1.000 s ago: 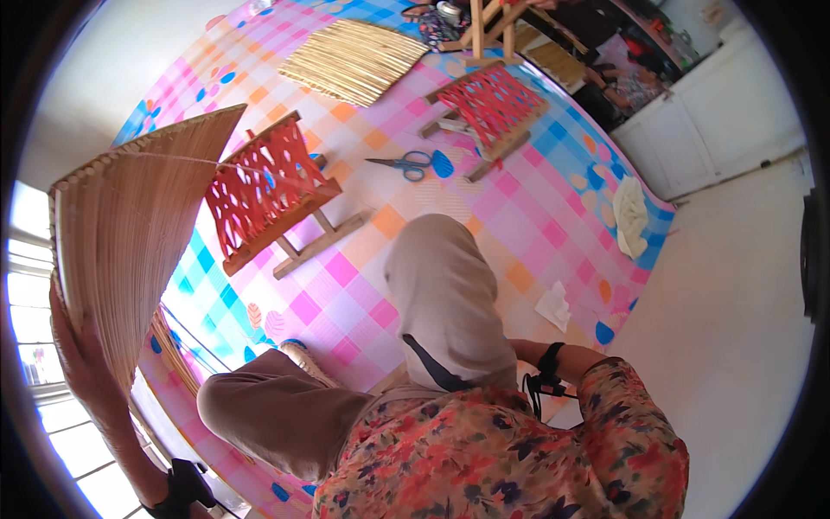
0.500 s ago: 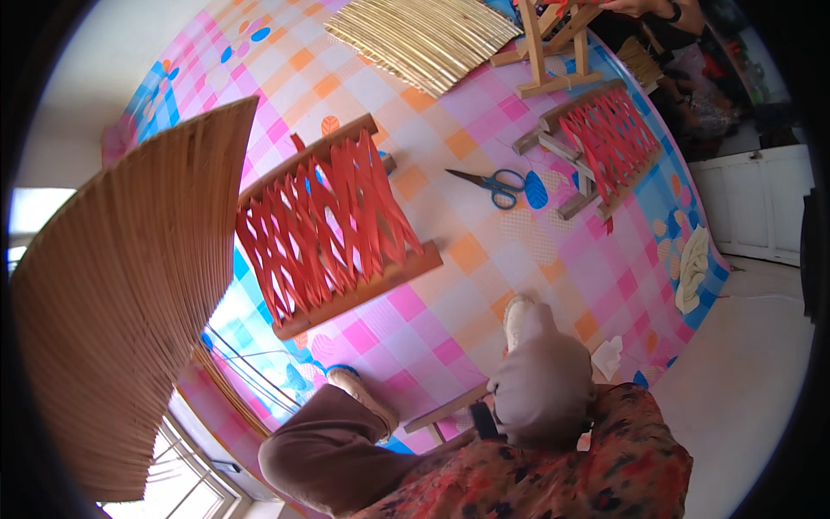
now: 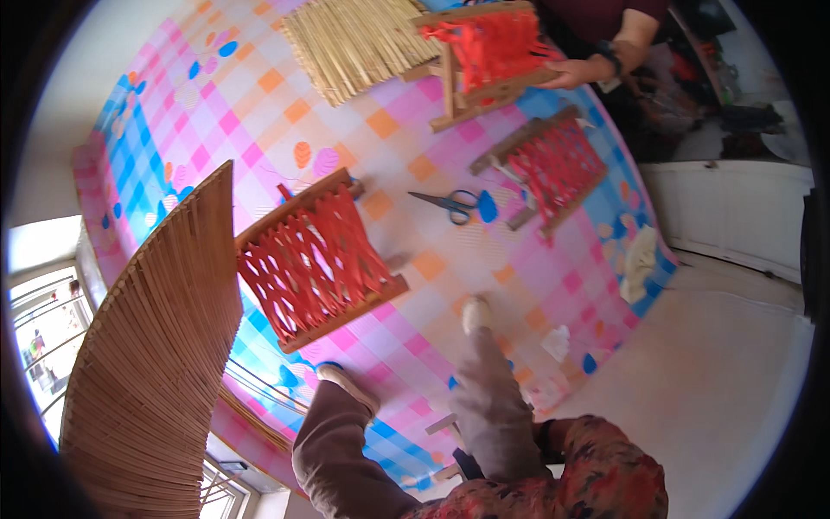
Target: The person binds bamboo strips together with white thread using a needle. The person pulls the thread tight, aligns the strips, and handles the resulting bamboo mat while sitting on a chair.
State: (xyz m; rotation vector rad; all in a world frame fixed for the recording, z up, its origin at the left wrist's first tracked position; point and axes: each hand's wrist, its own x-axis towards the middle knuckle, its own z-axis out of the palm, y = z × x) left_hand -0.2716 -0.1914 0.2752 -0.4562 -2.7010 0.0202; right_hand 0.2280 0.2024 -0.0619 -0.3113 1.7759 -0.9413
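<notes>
A large brown mat of thin slats (image 3: 164, 355) stands upright and curved along my left side; my left hand is not in view, and what holds the mat up does not show. My right arm's red floral sleeve (image 3: 609, 471) ends beside my thigh in a dark, shadowed patch, where no fingers can be made out. In front of my feet lies a wooden frame (image 3: 346, 313) laced with crossing red strips (image 3: 316, 259). Blue-handled scissors (image 3: 454, 205) rest on the checked floor covering, right of that frame.
Another red-laced wooden frame (image 3: 562, 169) lies at the right. Behind it, a co-worker's hand (image 3: 571, 73) holds a standing red-laced frame (image 3: 488, 52). A pale slatted mat (image 3: 359, 43) lies at the far side. A whitish cloth (image 3: 638, 264) is near the right edge. Thin rods (image 3: 259, 419) lie by the window.
My legs have straightened and the view has shifted. The brown mat now stands lower in view. The co-worker's red-laced frame has turned and come further into view.
</notes>
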